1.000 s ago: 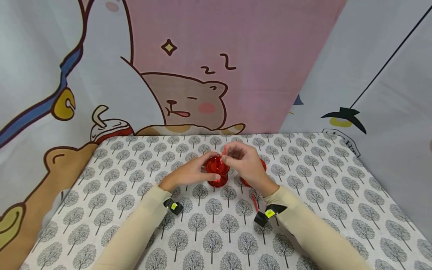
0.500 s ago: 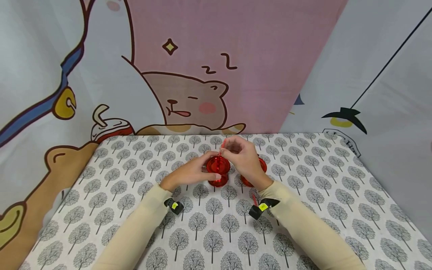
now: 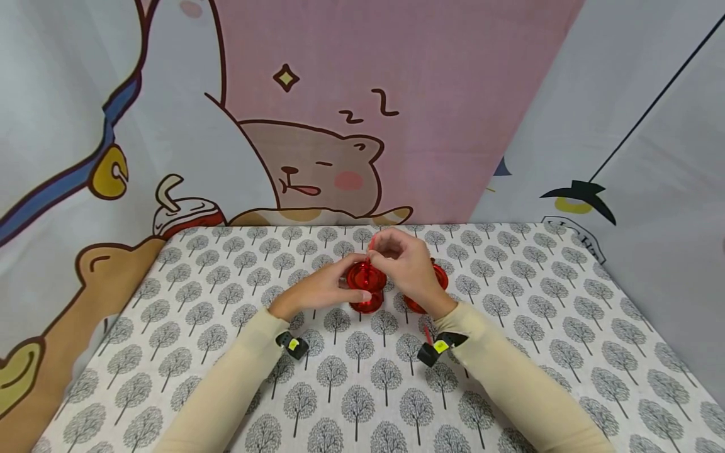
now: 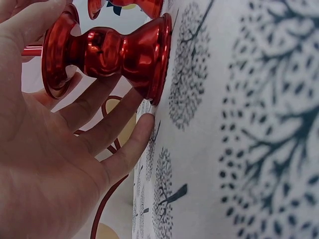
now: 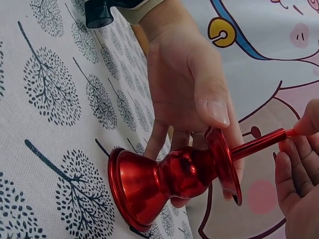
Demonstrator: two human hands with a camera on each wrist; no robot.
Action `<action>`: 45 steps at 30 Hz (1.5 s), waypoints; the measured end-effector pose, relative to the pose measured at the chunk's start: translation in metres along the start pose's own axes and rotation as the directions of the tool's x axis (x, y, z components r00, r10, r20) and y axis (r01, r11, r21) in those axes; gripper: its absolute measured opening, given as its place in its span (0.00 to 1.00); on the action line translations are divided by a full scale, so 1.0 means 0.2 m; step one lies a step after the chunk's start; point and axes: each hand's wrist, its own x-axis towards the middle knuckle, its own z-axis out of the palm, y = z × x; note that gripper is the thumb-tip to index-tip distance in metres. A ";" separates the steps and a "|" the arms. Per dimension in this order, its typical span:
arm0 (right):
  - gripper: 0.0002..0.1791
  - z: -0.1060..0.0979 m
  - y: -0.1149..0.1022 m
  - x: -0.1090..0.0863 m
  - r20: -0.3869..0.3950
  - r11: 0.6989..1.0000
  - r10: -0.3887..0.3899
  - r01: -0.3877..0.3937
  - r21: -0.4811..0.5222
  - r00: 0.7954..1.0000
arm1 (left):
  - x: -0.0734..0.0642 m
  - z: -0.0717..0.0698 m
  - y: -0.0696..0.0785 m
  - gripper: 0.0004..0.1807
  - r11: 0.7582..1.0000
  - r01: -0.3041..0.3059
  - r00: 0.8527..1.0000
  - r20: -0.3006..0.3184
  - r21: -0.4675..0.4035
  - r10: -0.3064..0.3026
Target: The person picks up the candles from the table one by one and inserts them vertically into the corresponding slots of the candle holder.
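Observation:
A shiny red metal candlestick (image 5: pixel 187 172) stands upright on the table, with a round base, a bulging stem and a wide dish on top. My left hand (image 3: pixel 323 286) holds it from the left, thumb at the dish (image 4: pixel 50 55) and fingers spread behind the stem. From the dish's middle rises a slim shiny red tube (image 5: pixel 256 144). Above it, my right hand (image 3: pixel 404 258) pinches a thin, paler red stick (image 3: pixel 372 242) whose lower end meets the tube's top. In the right wrist view, the stick's tip (image 5: pixel 291 132) shows between thumb and fingers (image 5: pixel 286 174).
A second red candlestick (image 3: pixel 440 277) stands just right of the first, partly hidden behind my right hand. Another thin red stick (image 3: pixel 427 333) lies on the tree-print tablecloth (image 3: pixel 357 377) near my right wrist. A cartoon-print curtain (image 3: pixel 430 113) hangs behind the table.
My right hand has shifted slightly up and to the left, its stick coming over the middle of the candlestick; it is nearly still over the last half second. My left hand keeps its hold.

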 end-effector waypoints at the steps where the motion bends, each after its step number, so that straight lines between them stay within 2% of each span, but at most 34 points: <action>1: 0.06 0.00 0.00 0.00 0.001 1.000 -0.004 0.004 -0.002 1.000 | 0.00 0.00 0.00 0.43 1.000 -0.001 1.000 0.001 0.000 0.001; 16: 0.10 -0.01 0.00 0.00 0.031 0.987 -0.148 0.150 -0.060 0.988 | 0.01 0.00 0.01 0.42 0.999 -0.023 1.000 0.003 -0.028 0.023; 28: 0.09 -0.02 0.02 0.00 0.059 0.973 -0.199 0.204 -0.106 0.978 | 0.01 0.00 0.01 0.42 0.999 -0.036 0.999 0.006 -0.031 0.036; 39: 0.09 -0.02 0.01 -0.01 0.080 0.969 -0.194 0.204 -0.141 0.978 | 0.01 0.01 -0.01 0.42 0.999 -0.043 0.999 0.001 -0.031 0.043; 45: 0.08 -0.02 0.01 -0.01 0.086 0.974 -0.179 0.189 -0.126 0.980 | 0.00 0.01 -0.01 0.42 0.998 -0.041 0.999 -0.002 -0.037 0.041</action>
